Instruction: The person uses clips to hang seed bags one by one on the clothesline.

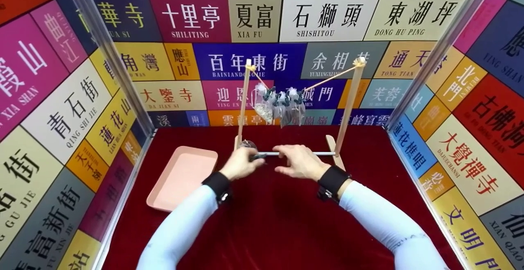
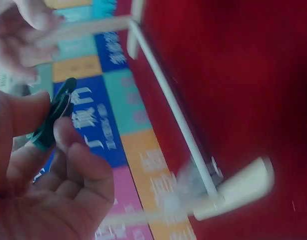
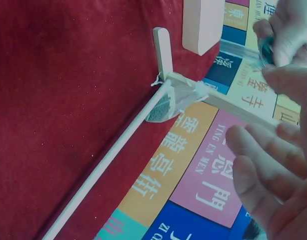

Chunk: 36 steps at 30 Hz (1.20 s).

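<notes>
My left hand (image 1: 241,163) pinches a small dark green clip (image 2: 56,115) between thumb and fingers, in front of the left post of a wooden rack (image 1: 348,110). To its right, my right hand (image 1: 301,161) hovers near the rack's pale crossbar (image 1: 325,153), fingers spread and slightly bent, holding nothing. Several small clear bags (image 1: 282,106), fastened with dark green clips, hang from a sagging string (image 1: 331,78) tied between the two posts. Another clear bag (image 3: 163,107) with dark contents sits at the foot of the left post.
A shallow pink tray (image 1: 182,178) lies on the dark red cloth (image 1: 278,221) left of the rack. Walls covered with coloured place-name signs (image 1: 249,63) stand behind and on both sides. Transparent edge strips (image 1: 118,65) run up the corners.
</notes>
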Tool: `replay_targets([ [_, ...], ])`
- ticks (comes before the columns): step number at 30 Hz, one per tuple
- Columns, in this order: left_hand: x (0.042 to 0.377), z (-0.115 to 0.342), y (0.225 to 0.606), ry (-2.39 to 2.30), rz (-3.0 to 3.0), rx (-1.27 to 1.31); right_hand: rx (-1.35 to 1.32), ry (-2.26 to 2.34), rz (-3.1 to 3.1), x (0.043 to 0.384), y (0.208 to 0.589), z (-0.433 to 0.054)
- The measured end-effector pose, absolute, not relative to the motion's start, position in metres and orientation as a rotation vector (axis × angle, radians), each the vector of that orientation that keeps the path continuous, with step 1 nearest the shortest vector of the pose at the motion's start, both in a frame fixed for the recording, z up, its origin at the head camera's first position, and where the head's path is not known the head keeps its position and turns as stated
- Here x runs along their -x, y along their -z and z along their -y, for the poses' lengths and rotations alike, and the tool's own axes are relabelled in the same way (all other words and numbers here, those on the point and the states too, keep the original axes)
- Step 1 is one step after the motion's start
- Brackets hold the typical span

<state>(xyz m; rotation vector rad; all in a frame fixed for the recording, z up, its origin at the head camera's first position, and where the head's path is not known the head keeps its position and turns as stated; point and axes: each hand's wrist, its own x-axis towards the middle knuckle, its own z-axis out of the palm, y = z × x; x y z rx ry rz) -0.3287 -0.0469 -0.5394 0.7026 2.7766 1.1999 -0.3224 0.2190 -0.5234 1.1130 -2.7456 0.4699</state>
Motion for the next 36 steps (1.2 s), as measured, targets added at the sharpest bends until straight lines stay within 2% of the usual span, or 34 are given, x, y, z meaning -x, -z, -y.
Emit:
replay_targets([
  [4,0.33,0.032,0.535,-1.234,-2.655,-0.79,-1.17,-0.341,2.607,0.322,0.528,-0.218],
  [15,0.328,0.026,0.547,-1.332,-2.437,-0.789,-1.334,-0.107,2.254,0.32,0.541,-0.231],
  [19,0.331,0.029,0.553,-1.466,-2.395,-0.647,-1.346,-0.066,2.227,0.323,0.537,-0.234],
  [23,0.34,0.04,0.568,-1.706,-2.479,-0.344,-1.308,-0.076,2.237,0.326,0.532,-0.241],
  [26,0.352,0.05,0.586,-1.808,-2.65,-0.105,-1.281,-0.078,2.245,0.328,0.528,-0.248],
  [27,0.365,0.057,0.606,-1.825,-2.708,-0.074,-1.275,-0.075,2.244,0.328,0.527,-0.25],
  [30,0.374,0.063,0.625,-1.694,-2.888,0.035,-1.259,-0.064,2.244,0.329,0.526,-0.256],
  [33,0.379,0.062,0.638,-1.484,-2.983,0.012,-1.256,-0.057,2.262,0.328,0.528,-0.26],
  [34,0.371,0.056,0.627,-1.368,-2.999,0.024,-1.255,-0.055,2.273,0.327,0.529,-0.261],
  [36,0.373,0.053,0.632,-1.168,-3.033,-0.017,-1.254,-0.06,2.298,0.325,0.532,-0.261],
])
